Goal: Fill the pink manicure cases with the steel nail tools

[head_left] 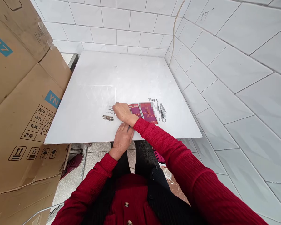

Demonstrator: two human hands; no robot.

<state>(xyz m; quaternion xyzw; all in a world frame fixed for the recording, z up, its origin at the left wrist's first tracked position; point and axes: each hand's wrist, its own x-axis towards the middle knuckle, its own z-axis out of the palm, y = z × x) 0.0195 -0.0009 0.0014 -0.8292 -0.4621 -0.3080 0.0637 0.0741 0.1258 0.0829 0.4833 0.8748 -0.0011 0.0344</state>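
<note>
My right hand point(122, 112) reaches leftward across the table, its fingers curled downward beside several thin metal tools point(110, 109). What its fingertips touch or hold is hidden from me. Below it, at the table's near edge, my left hand point(123, 137) is closed, with a small dark bit showing by its fingers that is too small to name. A nail clipper-like metal piece point(108, 117) lies left of the hands. Partly behind my right wrist is an opened purple and red manicure case point(150, 117). Small scissors point(162, 119) and slim metal tools point(162, 108) lie right of it.
The white tabletop point(131, 72) meets tiled walls point(117, 34) at the back and right. Tall cardboard boxes point(25, 93) stand close on the left. A cable point(174, 31) runs down the corner. Under the table's left side is a dark red shoe point(72, 163).
</note>
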